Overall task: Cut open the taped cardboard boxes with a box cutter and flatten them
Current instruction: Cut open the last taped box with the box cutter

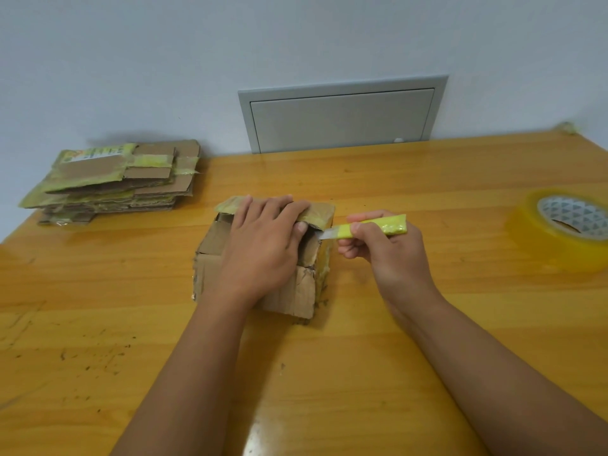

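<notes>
Plain office-like room: wooden table (394,340), bare white wall (296,37), grey wall panel (342,115).

Cardboard box (263,258), centre: plain brown board, worn; yellow-green tape along its far flap and right side.
Box cutter (371,228), right of the box: yellow-green handle with a speckled sheen, silver-grey blade.
Stack of flattened cardboard (112,179), far left: brown board banded with yellow-green tape; a white label patch with small print on the top sheet.
Tape roll (566,232), far right: translucent amber-yellow tape; white core printed with grey triangles.
Table (394,357): glossy honey-yellow wood, faint grain, dark scuffs and specks at the near left.
Wall panel (342,116), far centre: pale grey, matt, with a grey frame.
Wall (230,44): pale bluish white.
</notes>
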Tool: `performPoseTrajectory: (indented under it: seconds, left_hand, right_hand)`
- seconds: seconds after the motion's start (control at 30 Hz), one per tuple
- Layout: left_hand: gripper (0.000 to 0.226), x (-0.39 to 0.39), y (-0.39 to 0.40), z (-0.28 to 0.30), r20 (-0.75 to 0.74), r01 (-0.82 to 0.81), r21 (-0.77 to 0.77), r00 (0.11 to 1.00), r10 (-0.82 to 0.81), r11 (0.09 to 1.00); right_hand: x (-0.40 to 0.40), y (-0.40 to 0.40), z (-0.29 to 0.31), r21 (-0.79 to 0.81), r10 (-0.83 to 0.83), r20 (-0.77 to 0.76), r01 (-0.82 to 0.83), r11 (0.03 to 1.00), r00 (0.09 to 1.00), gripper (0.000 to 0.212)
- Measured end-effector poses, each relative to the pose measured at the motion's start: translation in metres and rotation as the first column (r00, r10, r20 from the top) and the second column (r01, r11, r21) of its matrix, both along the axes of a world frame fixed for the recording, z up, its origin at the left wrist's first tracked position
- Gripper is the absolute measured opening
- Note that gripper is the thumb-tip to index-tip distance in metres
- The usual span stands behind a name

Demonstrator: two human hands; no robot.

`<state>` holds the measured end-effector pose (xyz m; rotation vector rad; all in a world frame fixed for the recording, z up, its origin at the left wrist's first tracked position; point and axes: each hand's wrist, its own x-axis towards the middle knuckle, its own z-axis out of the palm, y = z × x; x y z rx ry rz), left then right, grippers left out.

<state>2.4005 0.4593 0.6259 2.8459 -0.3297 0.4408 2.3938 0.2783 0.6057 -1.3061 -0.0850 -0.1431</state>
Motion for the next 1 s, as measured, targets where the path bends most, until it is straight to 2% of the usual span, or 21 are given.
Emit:
performPoseTrajectory:
  seconds: [0.1,0.23,0.37,0.5,0.6,0.77,1.0]
  left_hand:
    - [0.045,0.000,0.000,0.000,-0.002,-0.005,-0.004,1.000,0.005,1.000]
    - [0.044,0.000,0.000,0.000,0.008,-0.010,0.005,1.000,0.010,1.000]
    - [0.043,0.001,0.000,-0.001,0.010,-0.010,0.003,1.000,0.010,1.000]
    - [0.044,0.001,0.000,-0.001,0.012,-0.016,0.011,1.000,0.016,1.000]
    - [0.043,0.001,0.000,-0.001,0.009,-0.013,0.009,1.000,0.013,1.000]
    - [0.043,0.001,-0.001,-0.001,0.014,-0.015,0.000,1.000,0.015,1.000]
    - [0.045,0.000,-0.002,0.001,0.021,-0.019,-0.011,1.000,0.019,1.000]
  right_hand:
    - [0.003,-0.003,-0.001,0.026,-0.033,-0.009,0.033,0.999,0.999,0.013]
    - [0.003,0.002,-0.004,0.021,0.029,-0.005,-0.029,0.999,1.000,0.010]
    - [0.008,-0.004,-0.002,0.069,-0.026,-0.018,0.027,0.997,0.999,0.013]
    - [0.007,0.003,-0.006,0.049,0.033,-0.026,-0.032,0.998,0.999,0.008]
    - [0.011,-0.003,-0.002,0.072,-0.022,-0.029,0.024,0.997,0.999,0.009]
    - [0.011,0.000,-0.003,0.069,0.016,-0.040,-0.013,0.998,0.999,0.008]
    - [0.012,-0.004,-0.004,0.102,-0.065,-0.040,0.069,0.992,0.997,0.009]
